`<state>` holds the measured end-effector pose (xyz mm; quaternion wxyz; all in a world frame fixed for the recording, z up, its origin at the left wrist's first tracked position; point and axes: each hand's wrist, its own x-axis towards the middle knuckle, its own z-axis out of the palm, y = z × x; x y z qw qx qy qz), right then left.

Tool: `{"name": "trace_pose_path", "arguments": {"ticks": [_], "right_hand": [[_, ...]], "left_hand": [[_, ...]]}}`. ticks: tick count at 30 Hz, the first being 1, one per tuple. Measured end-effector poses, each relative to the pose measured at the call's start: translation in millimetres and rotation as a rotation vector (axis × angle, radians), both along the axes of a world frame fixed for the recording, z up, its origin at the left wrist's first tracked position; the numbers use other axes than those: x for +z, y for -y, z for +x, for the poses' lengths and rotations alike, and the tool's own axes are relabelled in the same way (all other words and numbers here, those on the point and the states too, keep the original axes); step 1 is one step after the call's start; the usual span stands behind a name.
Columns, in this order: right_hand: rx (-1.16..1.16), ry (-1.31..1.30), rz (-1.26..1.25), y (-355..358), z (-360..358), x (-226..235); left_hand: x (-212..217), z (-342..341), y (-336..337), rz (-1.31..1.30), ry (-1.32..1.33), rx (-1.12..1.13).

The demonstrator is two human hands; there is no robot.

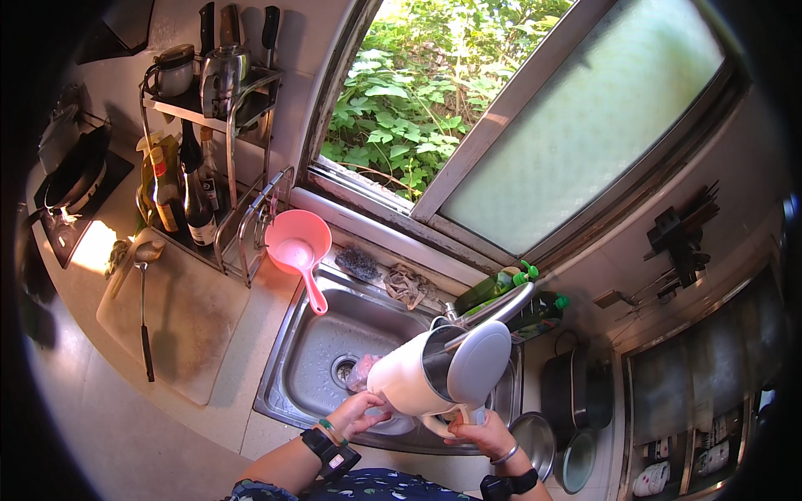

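A cream-white electric kettle [407,376] is tilted on its side above the sink [288,351], its grey lid [480,361] swung open and its mouth turned to the right. My right hand [484,436] is closed around the kettle's handle. At the base end, the fingers of my left hand [357,415] press against the kettle and support it. The metal faucet [505,305] reaches past just behind the lid; whether its tip enters the kettle is hidden. Something pinkish in a clear bag [361,372] lies by the drain, partly covered by the kettle.
A pink ladle [296,242] rests at the sink's back left corner, near a dark scouring pad [357,262] and a crumpled rag [408,285]. Green bottles [493,288] stand behind the faucet. Leftward lie a cutting board [188,334] and a metal ladle [144,292]; pans [535,442] sit right.
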<state>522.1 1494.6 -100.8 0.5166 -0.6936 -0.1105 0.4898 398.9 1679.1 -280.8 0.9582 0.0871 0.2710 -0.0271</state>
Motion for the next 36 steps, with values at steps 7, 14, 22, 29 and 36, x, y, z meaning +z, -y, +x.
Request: {"name": "trace_pose_path", "arguments": {"ticks": [7,14,22,29,36], "right_hand": [[0.001,0.012,-0.014,-1,0,0],[0.019,0.011,-0.001,-1,1,-1],[0.014,0.023,-0.013,2,3,-6],[0.001,0.012,-0.003,1,2,-4],[0.017,0.017,-0.011,3,4,-7]], "left_hand": [[-14,1,2,-0.004,0.044,-0.001],[4,-1,-1,0.005,-0.003,0.005],[12,-2,-4,0.008,0.001,-0.032],[0,0,-3,-0.007,0.036,-0.032],[3,0,0,-0.001,0.013,-0.012]]}}
